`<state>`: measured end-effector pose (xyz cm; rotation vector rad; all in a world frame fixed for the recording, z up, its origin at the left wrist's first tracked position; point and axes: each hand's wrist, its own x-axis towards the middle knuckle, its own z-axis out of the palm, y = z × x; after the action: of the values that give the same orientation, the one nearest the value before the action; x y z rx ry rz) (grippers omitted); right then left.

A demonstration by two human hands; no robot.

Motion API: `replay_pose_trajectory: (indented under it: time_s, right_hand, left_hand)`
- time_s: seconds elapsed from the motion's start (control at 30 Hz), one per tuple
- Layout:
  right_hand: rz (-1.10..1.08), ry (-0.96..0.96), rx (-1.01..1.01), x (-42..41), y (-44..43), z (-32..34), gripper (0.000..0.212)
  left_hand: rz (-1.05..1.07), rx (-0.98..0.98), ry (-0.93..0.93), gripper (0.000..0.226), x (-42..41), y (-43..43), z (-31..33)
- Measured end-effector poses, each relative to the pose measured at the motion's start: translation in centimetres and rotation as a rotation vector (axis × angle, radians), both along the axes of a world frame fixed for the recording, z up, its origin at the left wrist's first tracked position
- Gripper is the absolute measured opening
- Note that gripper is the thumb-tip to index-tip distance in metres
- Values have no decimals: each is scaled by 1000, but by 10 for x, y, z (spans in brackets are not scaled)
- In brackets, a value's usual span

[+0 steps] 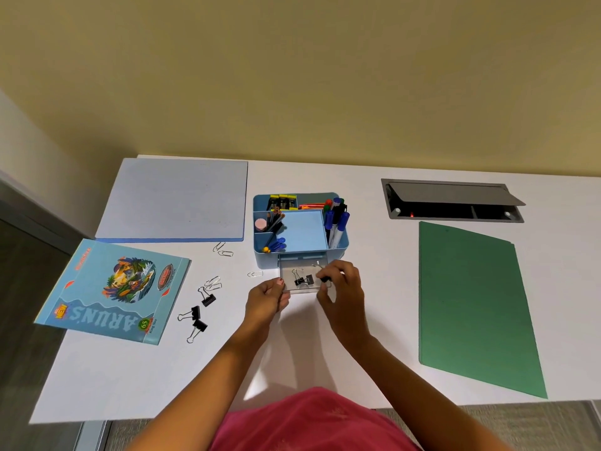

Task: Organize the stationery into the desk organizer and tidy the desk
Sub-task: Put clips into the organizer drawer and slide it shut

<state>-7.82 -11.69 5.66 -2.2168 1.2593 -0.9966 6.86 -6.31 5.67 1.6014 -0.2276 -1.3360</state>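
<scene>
A light blue desk organizer [335,252] stands mid-desk, holding pens, pencils and markers. Its clear drawer [289,271] is pulled out at the front with a black binder clip [304,280] inside. My right hand [341,284] pinches another black binder clip [325,279] at the drawer's right edge. My left hand [268,296] holds the drawer's front left corner. Three black binder clips [198,315] and several paper clips [213,283] lie loose on the desk to the left.
A blue notebook [113,288] overhangs the desk's left edge. A pale blue pad [172,198] lies at the back left, a green folder [471,304] on the right. An open cable hatch [452,200] sits at the back right.
</scene>
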Motion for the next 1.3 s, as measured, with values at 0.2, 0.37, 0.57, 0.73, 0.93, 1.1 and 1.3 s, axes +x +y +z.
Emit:
replay_pose_trajectory:
  time_s: [0.2, 0.37, 0.57, 0.73, 0.93, 1.1, 1.3]
  right_hand:
    - [20, 87, 122, 23, -5, -9, 22]
    - [34, 81, 139, 26, -7, -11, 24]
    - [105, 58, -10, 10, 10, -8, 24]
    - [439, 177, 62, 15, 38, -15, 16]
    - [818, 378, 204, 53, 55, -26, 33]
    - [1133, 574, 7, 83, 62, -44, 40]
    - [1049, 596, -63, 71, 58, -55, 21]
  left_hand:
    - [16, 27, -19, 19, 0, -1, -1]
    - [18, 41, -14, 19, 1, -2, -5]
    - [-121, 46, 12, 25, 14, -8, 3]
    - [-139, 89, 87, 20, 32, -23, 7]
    - [-168, 122, 74, 22, 39, -28, 9]
    - [-165, 110, 94, 21, 38, -27, 11]
    - [-174, 123, 53, 21, 39, -29, 7]
